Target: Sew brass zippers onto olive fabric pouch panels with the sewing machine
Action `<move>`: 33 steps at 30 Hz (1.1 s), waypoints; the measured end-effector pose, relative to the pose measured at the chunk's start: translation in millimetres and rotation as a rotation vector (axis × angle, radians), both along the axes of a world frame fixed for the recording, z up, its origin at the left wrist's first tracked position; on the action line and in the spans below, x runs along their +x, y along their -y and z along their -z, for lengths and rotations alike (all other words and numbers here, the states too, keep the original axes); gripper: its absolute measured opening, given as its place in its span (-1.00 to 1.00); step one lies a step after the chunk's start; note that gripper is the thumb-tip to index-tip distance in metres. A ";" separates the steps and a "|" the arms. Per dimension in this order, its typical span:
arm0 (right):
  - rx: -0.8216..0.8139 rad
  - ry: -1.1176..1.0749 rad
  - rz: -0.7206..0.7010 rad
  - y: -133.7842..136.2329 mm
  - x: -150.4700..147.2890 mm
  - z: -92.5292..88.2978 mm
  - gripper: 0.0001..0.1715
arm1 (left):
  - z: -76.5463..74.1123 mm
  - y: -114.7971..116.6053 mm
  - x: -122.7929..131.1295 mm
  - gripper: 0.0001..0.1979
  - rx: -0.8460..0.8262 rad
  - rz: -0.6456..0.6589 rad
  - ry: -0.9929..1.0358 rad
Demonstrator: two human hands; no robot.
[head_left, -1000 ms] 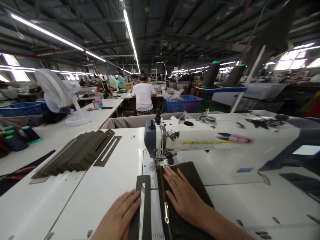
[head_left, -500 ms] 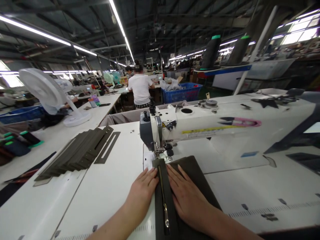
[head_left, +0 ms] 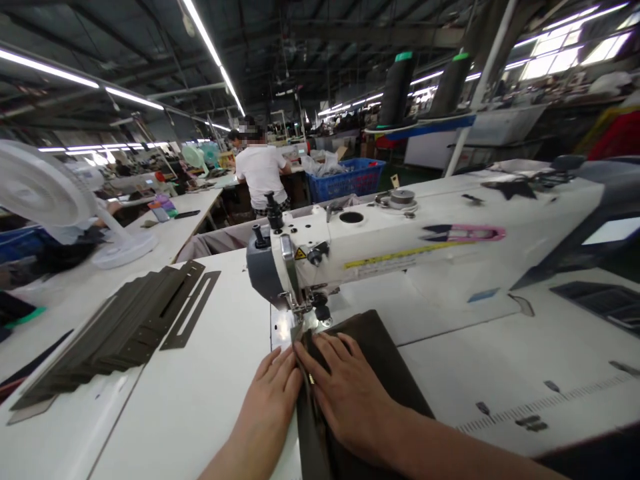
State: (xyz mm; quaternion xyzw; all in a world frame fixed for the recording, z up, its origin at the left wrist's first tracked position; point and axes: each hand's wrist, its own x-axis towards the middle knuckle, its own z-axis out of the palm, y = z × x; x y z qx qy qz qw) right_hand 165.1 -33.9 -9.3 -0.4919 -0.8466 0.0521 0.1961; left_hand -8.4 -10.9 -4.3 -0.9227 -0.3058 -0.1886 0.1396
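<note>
Under the needle area of the white sewing machine lies a dark olive fabric piece with a zipper along its strip. My left hand lies flat at the strip's left edge, fingers stretched forward. Across the fabric and part of the zipper, my right hand rests with its fingers extended, the fingertips close to the presser foot. Between the hands the strip's edge looks raised or folded. Most of the zipper is hidden by my right hand.
Left of the machine is a fanned stack of olive cut pieces, with a slotted piece beside it. A white fan stands farther left. Pink-handled thread snips sit on the machine arm. Ahead are a person and a blue crate.
My right hand has slid left over the zipper, covering most of it, and the strip's edge has risen between my hands. The whole scene has shifted left in view.
</note>
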 end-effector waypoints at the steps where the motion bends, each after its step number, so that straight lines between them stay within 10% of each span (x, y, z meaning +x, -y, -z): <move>1: 0.004 -0.008 0.003 -0.6 -1.3 -0.1 -0.42 | 0.0 -0.8 -0.8 -0.65 0.017 0.011 0.000; 33: 0.005 0.104 -0.102 10.7 10.7 1.3 -0.37 | 5.0 10.7 1.1 -0.68 -0.041 -0.090 -0.066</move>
